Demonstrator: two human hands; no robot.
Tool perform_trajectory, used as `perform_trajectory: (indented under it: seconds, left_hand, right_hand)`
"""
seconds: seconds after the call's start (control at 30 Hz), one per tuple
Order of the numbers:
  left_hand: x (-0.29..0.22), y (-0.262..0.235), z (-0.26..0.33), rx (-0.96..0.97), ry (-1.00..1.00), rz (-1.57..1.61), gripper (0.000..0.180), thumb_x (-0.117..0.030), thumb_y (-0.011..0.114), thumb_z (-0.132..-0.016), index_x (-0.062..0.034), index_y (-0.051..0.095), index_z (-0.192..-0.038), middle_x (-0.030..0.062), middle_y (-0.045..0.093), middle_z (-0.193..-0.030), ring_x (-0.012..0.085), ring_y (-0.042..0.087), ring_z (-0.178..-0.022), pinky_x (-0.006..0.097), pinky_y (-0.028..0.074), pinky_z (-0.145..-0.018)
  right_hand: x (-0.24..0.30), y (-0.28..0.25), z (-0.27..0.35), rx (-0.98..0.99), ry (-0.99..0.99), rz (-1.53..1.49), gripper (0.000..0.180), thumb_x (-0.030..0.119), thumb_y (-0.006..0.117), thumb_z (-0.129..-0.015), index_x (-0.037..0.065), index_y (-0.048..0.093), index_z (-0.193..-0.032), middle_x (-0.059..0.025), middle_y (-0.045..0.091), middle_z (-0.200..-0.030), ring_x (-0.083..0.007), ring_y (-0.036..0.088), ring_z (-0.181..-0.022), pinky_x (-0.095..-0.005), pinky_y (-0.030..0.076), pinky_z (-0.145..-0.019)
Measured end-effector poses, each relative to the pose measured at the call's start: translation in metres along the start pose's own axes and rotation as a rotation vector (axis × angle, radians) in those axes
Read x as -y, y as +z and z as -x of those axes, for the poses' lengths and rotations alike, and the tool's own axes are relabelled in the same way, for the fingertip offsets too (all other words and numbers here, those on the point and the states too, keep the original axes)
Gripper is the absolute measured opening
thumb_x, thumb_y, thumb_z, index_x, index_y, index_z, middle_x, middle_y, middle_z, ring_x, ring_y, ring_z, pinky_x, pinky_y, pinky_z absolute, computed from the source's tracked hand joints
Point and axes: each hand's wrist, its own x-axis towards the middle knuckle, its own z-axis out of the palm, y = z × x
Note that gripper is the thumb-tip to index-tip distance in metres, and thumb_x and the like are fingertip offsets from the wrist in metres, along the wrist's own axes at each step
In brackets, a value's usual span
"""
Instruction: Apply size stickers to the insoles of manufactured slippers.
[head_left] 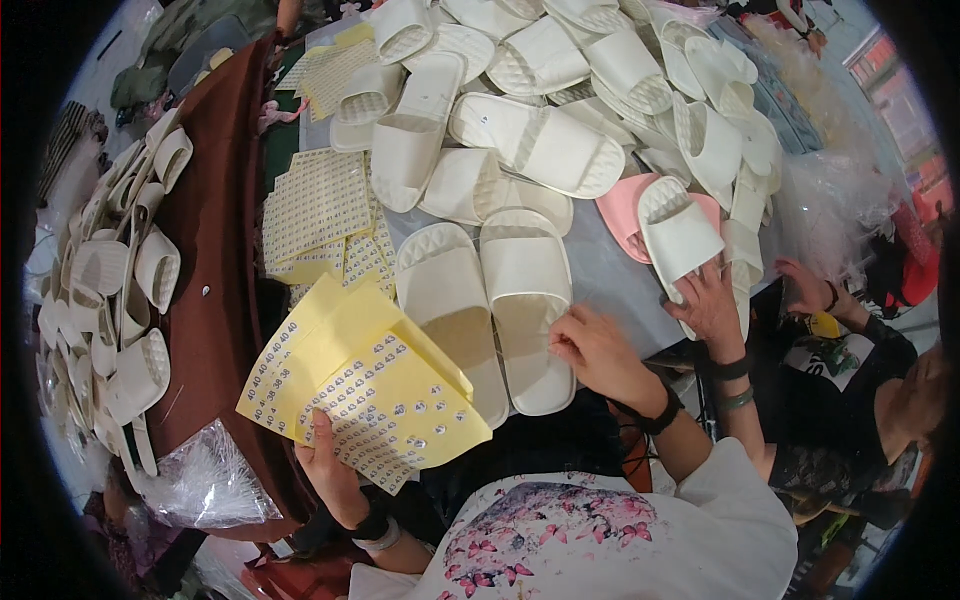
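My left hand [330,470] grips a fan of yellow sticker sheets [365,385] covered with small round labels, held low over my lap. My right hand [598,352] rests with curled fingers on the table beside the heel of the right one of two cream slippers [528,300], which lie side by side with a second cream slipper [450,310] to the left. Whether a sticker is pinched in the fingers is too small to tell.
A heap of cream slippers [540,110] and a pink one [625,205] cover the grey table [610,275]. More sticker sheets [315,205] lie at the left. Another person's hand [712,305] holds a slipper [678,232] at the right. Slippers fill a bin [110,290] far left.
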Motion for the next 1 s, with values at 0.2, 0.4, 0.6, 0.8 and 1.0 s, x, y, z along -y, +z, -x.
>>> perform_trajectory:
  seconds: [0.2, 0.4, 0.6, 0.8, 1.0]
  left_hand:
    - [0.012, 0.009, 0.001, -0.046, -0.020, 0.023, 0.027, -0.014, 0.054, -0.087, 0.0036, 0.051, -0.107, 0.0076, 0.060, -0.097, 0.0103, 0.056, -0.079, 0.022, 0.043, -0.069]
    - [0.010, 0.023, 0.002, -0.064, -0.078, -0.045, 0.033, -0.011, 0.054, -0.086, 0.0040, 0.047, -0.114, 0.0098, 0.058, -0.102, 0.0172, 0.057, -0.088, 0.027, 0.045, -0.075]
    - [0.012, 0.029, 0.007, -0.033, -0.117, -0.010, 0.017, -0.010, 0.054, -0.086, 0.0028, 0.055, -0.097, 0.0063, 0.059, -0.074, 0.0150, 0.056, -0.063, 0.022, 0.044, -0.054]
    - [0.021, 0.033, -0.003, 0.129, -0.210, 0.041, 0.019, -0.012, 0.056, -0.085, 0.0004, 0.055, -0.099, 0.0043, 0.058, -0.073, 0.0110, 0.054, -0.060, 0.021, 0.042, -0.049]
    - [0.009, 0.034, 0.004, 0.054, -0.236, -0.031, 0.021, -0.010, 0.055, -0.085, 0.0014, 0.055, -0.102, 0.0064, 0.060, -0.081, 0.0120, 0.055, -0.065, 0.022, 0.043, -0.053]
  right_hand:
    - [0.010, 0.008, 0.001, 0.105, -0.028, 0.124, 0.009, 0.012, 0.057, -0.076, 0.010, 0.052, -0.083, -0.0078, 0.049, -0.083, -0.0261, 0.051, -0.080, -0.0374, 0.037, -0.068]
    - [0.012, 0.019, 0.006, 0.151, -0.016, 0.298, 0.008, 0.017, 0.054, -0.074, 0.010, 0.055, -0.079, -0.0083, 0.050, -0.082, -0.0264, 0.052, -0.081, -0.0389, 0.039, -0.067]
    - [0.015, 0.019, -0.001, 0.252, 0.055, 0.193, 0.017, 0.020, 0.058, -0.072, 0.013, 0.050, -0.086, -0.0059, 0.052, -0.085, -0.0250, 0.056, -0.077, -0.0385, 0.041, -0.063]
    - [0.018, 0.010, -0.011, 0.331, 0.110, 0.154, 0.015, 0.019, 0.057, -0.070, 0.013, 0.053, -0.083, -0.0058, 0.054, -0.080, -0.0266, 0.057, -0.076, -0.0387, 0.043, -0.061]
    - [0.001, 0.020, -0.009, 0.275, -0.044, 0.034, 0.012, 0.016, 0.056, -0.072, 0.010, 0.053, -0.082, -0.0078, 0.054, -0.081, -0.0287, 0.056, -0.078, -0.0387, 0.043, -0.064]
